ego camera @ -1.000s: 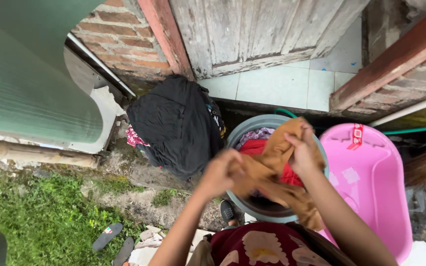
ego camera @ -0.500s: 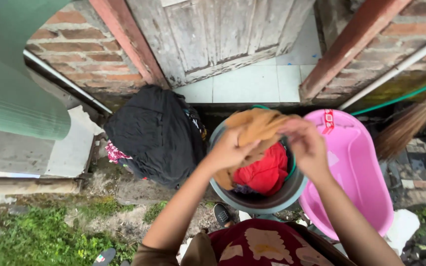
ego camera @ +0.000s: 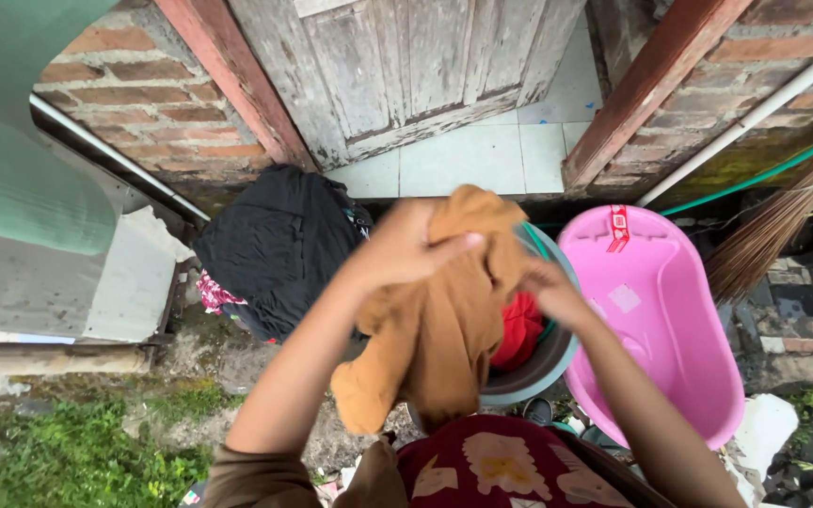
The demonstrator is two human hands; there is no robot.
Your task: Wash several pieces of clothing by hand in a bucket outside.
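Heaped black cloth bundle at left. Left hand clenched on limp mustard-brown cloth garment, lifted over round grey plastic bucket. Right hand gripping its side. Pink oval plastic tub at right.

A heap of black cloth is lying beside the brick wall, under a weathered wooden door that is standing over pale floor tiles. A pink plastic tub is sitting at the right, with a straw broom leaning near it, and grass is growing at the lower left.
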